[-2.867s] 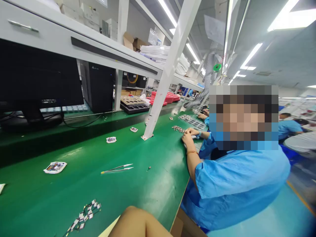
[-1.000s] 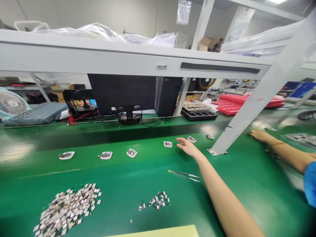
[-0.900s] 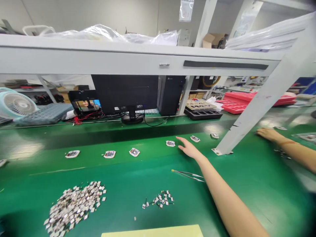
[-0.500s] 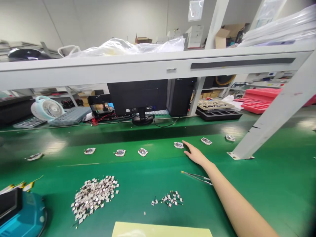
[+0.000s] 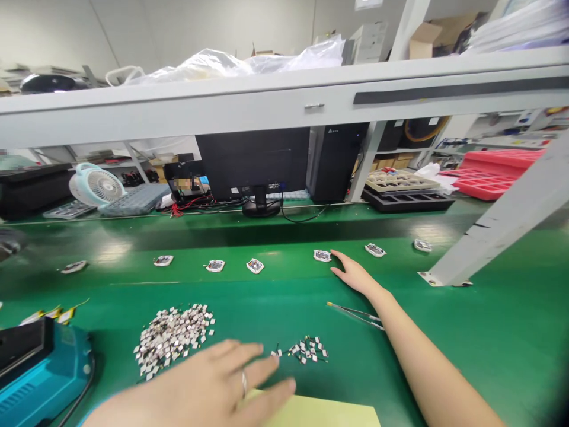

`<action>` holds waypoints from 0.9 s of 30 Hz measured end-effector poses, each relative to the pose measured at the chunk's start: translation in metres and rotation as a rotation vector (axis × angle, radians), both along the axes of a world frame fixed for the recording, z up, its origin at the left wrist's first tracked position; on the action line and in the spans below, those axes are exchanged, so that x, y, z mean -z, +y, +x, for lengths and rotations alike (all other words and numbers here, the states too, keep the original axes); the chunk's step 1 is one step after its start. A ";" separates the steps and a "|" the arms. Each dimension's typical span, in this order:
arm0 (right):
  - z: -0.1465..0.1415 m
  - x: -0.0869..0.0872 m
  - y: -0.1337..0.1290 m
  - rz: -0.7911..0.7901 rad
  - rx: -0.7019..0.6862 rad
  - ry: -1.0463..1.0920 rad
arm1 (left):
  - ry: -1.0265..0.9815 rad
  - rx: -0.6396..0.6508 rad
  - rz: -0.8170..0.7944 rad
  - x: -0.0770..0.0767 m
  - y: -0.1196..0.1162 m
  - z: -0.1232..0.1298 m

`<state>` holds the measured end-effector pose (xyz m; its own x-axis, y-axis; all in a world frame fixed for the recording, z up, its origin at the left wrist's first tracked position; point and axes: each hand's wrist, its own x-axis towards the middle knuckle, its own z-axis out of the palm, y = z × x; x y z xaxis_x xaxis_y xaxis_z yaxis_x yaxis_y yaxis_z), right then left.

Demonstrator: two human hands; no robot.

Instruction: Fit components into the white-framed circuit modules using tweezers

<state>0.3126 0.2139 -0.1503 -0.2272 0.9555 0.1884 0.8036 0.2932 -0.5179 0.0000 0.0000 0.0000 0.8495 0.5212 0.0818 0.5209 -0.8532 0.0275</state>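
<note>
Resting right hand (image 5: 353, 276): fingers open and spread, palm down on the green desk (image 5: 471, 356), gripping nothing, fingertips just beside a small printed card (image 5: 322, 255).

Left hand (image 5: 195, 382): fingers open and spread, gripping nothing, a ring (image 5: 243, 384) on one of them; it sits low at the near edge of the view, its fingertips close to a small cluster of wired components (image 5: 306, 350) and above a pale yellow sheet (image 5: 324, 412). Whether they touch either one cannot be told.

Tweezers (image 5: 355, 315): lying on the desk, tips pointing left, just beside the right wrist and untouched by either hand.

Components: a larger heap of small silver-and-white components (image 5: 173, 339) lies left of the small cluster, well apart from it.

Cards: more printed cards, such as one (image 5: 255, 265) and another (image 5: 215, 265), stand spaced in a row across the desk, beyond the components.

Near left: a teal device (image 5: 48, 370) with a black top sits at the desk's near corner.

Beyond the desk: a monitor (image 5: 253, 166), a computer tower (image 5: 335, 163), a small fan (image 5: 95, 185) and red trays (image 5: 493, 172) stand under a white shelf (image 5: 284, 107).
</note>
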 end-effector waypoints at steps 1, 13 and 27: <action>0.002 -0.002 -0.001 -0.001 -0.009 0.016 | 0.027 0.002 -0.042 -0.002 0.014 0.004; 0.048 0.007 -0.117 0.471 -0.109 -0.353 | -0.289 -0.861 -0.125 0.124 0.170 -0.012; 0.063 0.018 -0.112 0.539 -0.261 -0.198 | -0.442 -0.959 -0.041 0.144 0.178 -0.007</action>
